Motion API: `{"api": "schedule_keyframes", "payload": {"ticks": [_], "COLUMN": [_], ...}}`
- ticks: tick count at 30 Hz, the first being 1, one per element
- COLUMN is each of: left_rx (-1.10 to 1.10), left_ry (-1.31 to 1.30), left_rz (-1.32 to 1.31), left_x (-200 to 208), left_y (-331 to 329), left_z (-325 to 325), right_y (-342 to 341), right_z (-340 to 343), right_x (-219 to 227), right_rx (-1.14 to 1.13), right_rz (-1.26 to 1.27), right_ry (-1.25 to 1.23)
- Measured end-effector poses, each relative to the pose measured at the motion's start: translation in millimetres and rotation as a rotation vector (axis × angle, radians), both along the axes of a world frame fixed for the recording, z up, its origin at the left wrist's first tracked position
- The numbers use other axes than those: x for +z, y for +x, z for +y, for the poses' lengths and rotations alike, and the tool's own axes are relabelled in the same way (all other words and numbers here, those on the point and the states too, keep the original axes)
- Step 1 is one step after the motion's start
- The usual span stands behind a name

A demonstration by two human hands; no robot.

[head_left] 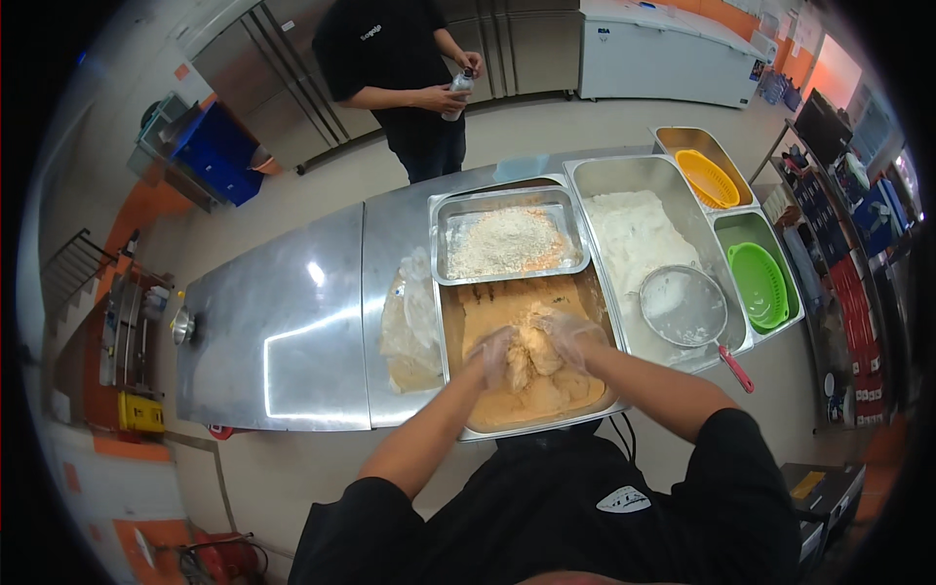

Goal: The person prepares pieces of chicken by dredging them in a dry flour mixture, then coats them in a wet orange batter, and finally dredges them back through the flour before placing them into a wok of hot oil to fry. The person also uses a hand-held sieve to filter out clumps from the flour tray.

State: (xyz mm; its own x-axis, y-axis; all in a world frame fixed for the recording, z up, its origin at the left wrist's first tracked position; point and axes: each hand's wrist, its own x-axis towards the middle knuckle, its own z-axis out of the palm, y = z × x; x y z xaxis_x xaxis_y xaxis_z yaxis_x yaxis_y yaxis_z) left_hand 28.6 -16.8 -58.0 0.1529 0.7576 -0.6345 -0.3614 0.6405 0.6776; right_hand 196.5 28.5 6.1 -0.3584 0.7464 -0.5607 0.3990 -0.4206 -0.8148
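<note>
Grip is two-sided: the left hand (pixel 494 357) and right hand (pixel 573 338), both in clear gloves, cup the coated pieces (pixel 532 357) between them; these sit in the deep pan (pixel 546 424) of orange-tinted flour (pixel 492 408) at the counter (pixel 312 375), nearer than the shallow tray (pixel 512 279); light, even pressure from both palms, kept low, should help the coating cling and loose flour fall back inside.
</note>
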Motion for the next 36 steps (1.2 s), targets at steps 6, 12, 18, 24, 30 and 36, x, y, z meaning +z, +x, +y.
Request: {"api": "schedule_keyframes", "payload": {"ticks": [6, 12, 18, 24, 30, 36], "left_rx": [-0.010, 0.110, -0.632, -0.859, -0.611, 0.015], "left_ry": [-0.060, -0.258, 0.017, 0.326, 0.173, -0.313], "left_rz": [0.510, 0.034, 1.028, 1.326, 0.990, 0.149], "left_x": [-3.3, -19.6, 89.5, 0.5, -49.3, 29.1], "left_y": [17.7, 23.8, 0.5, 1.4, 2.9, 26.0], "left_z": [1.6, 13.4, 26.1, 40.8, -5.8, 5.8], "right_y": [15.9, -17.8, 5.1, -15.6, 19.5, -20.0], "right_z": [5.8, 7.9, 48.4, 60.0, 6.4, 5.3], "right_x": [-97.2, -112.8, 2.3, -59.4, -133.2, -90.6], "right_rx": [-0.105, -0.246, 0.655, 0.978, 0.713, -0.342], "right_rz": [0.056, 0.178, -0.492, -0.696, -0.638, 0.227], "right_ry": [-0.202, -0.319, 0.313, 0.760, 0.535, -0.497]}}
